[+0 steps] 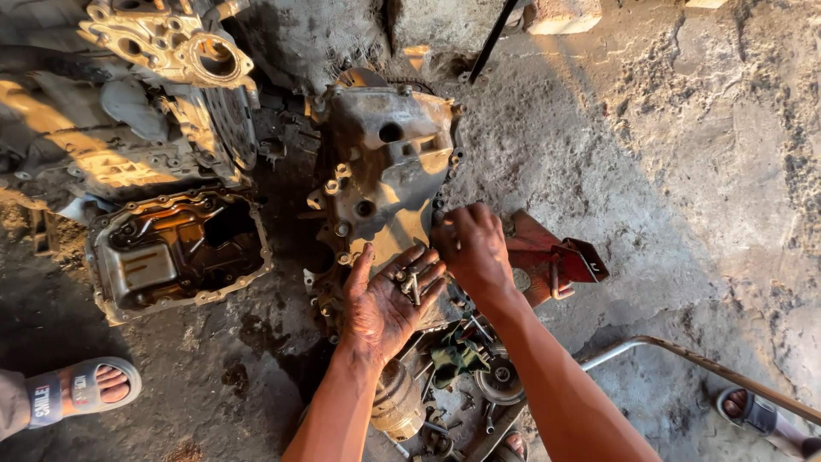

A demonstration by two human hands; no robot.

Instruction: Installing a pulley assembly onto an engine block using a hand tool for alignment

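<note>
Grey, grimy cast-metal engine cover (385,162) lies on stained concrete floor (684,171); serves as landmark. Larger engine block (128,111) left of cover. Oily rectangular metal oil pan (175,250) lower-left of cover, open side up. Red bent-metal bracket (556,261) right of cover's lower end. Left hand (385,304) just below cover, palm up, fingers spread flat, cradling small dark steel bolts (410,281). Right hand (470,248) at cover's lower right edge, fingers curled down beside bolts; grasp on anything cannot be told.
</note>
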